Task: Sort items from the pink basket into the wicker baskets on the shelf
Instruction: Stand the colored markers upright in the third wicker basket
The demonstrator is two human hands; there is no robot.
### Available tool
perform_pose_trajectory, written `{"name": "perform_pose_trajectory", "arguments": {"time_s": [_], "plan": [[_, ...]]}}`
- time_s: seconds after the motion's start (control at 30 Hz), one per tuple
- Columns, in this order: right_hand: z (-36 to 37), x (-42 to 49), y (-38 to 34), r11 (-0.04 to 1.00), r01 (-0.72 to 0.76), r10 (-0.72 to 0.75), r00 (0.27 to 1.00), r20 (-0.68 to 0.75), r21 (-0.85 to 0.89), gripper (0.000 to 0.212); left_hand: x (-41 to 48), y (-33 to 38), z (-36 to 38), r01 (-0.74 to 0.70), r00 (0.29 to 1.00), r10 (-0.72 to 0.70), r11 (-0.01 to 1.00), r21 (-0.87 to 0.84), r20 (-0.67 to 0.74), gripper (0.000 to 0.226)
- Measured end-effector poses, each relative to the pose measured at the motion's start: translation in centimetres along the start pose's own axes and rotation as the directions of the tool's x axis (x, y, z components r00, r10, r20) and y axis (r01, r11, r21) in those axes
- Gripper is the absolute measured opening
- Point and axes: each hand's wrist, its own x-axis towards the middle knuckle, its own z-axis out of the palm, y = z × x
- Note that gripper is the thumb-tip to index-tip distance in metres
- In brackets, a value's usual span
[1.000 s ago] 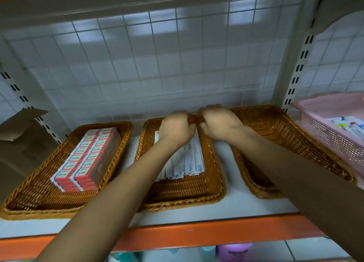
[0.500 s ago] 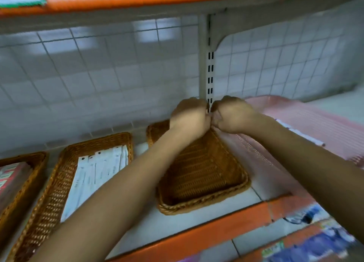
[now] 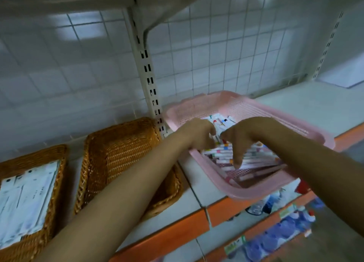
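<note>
**Left hand** [image 3: 199,132]: grip bent downward, knuckles up, fingertips sunk into the pile and hidden. Cannot tell whether it holds anything. The forearm runs in from the lower left, crossing over the plain wicker basket.

**Right hand** [image 3: 243,138]: grip loose and fairly wide, fingers [image 3: 236,160] hanging down with their tips touching the markers. Nothing seen pinched. The forearm enters from the right.

**Pink basket** [image 3: 246,107]: perforated plastic, rectangular with rounded corners. It sits on the shelf [image 3: 199,185] right of the slotted upright [image 3: 147,74], and its front corner overhangs the orange edge.

**Markers** [image 3: 222,153]: slim white barrels with coloured caps, heaped loosely in the pink basket.

**Wicker basket** [image 3: 122,149]: tan woven tray, nothing visible inside, just left of the pink basket.

**Second wicker basket** [image 3: 60,163]: same weave, further left, holding flat white packets [image 3: 25,198].
</note>
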Motion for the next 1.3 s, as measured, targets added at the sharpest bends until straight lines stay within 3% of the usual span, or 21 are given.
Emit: {"name": "perform_pose_trajectory", "arguments": {"time_s": [0.1, 0.27, 0.47, 0.63, 0.8, 0.9, 0.97, 1.03, 1.13, 1.17, 1.23, 1.3], "plan": [[0.4, 0.4, 0.2, 0.999, 0.033, -0.034, 0.999, -0.022, -0.038, 0.082, 0.2, 0.4, 0.7, 0.031, 0.999, -0.033, 0.998, 0.052, 0.032, 0.032], [1.1, 1.5, 0.0, 0.988, 0.067, -0.071, 0.997, -0.024, -0.142, 0.058, 0.1, 0.0, 1.5, 0.084, 0.995, -0.083, 0.996, 0.020, -0.059, 0.036], [1.3, 0.8, 0.3, 0.987, 0.123, -0.122, 0.992, 0.018, -0.107, 0.061, -0.3, -0.1, 1.8, 0.070, 0.966, -0.111, 0.982, -0.178, -0.231, 0.031], [0.1, -0.2, 0.8, 0.994, 0.089, -0.082, 0.991, -0.107, 0.058, 0.046, -0.8, -0.6, 1.9, -0.056, 0.901, -0.122, 0.919, -0.389, -0.417, 0.028], [-1.5, -2.1, -0.1, 0.906, 0.226, -0.107, 0.940, -0.323, 0.359, 0.022, -2.4, -1.5, 0.7, -0.140, 0.824, -0.321, 0.683, -0.717, -0.467, 0.032], [-3.0, -3.1, -1.9, 0.845, 0.325, -0.110, 0.882, -0.458, 0.424, 0.015, -3.7, -1.9, -0.1, -0.196, 0.822, -0.472, 0.293, -0.936, -0.319, 0.040], [-3.9, -3.4, -4.0, 0.808, 0.388, -0.109, 0.838, -0.535, 0.443, 0.011, -5.1, -2.3, -1.0, -0.225, 0.841, -0.485, 0.087, -0.970, -0.239, 0.046], [-4.8, -3.7, -6.2, 0.718, 0.471, -0.099, 0.798, -0.595, 0.512, 0.006, -6.8, -2.9, -1.7, -0.242, 0.873, -0.435, 0.006, -0.970, -0.220, 0.043], [-6.4, -3.3, -9.7, 0.511, 0.569, -0.050, 0.768, -0.639, 0.644, 0.020, -9.7, -4.5, -1.9, -0.221, 0.908, -0.371, -0.029, -0.975, -0.195, 0.043], [-6.9, -2.9, -10.9, 0.403, 0.611, -0.033, 0.754, -0.656, 0.682, 0.018, -10.8, -5.1, -1.9, -0.185, 0.925, -0.345, -0.047, -0.982, -0.158, 0.044], [-7.7, -2.2, -13.2, 0.090, 0.668, 0.023, 0.740, -0.672, 0.739, 0.012, -12.7, -6.3, -1.7, -0.119, 0.954, -0.289, -0.104, -0.987, -0.084, 0.053], [-8.0, -1.5, -15.4, -0.215, 0.642, 0.049, 0.759, -0.649, 0.736, 0.016, -14.2, -7.5, -1.3, -0.110, 0.958, -0.277, -0.139, -0.984, -0.068, 0.048]]}}
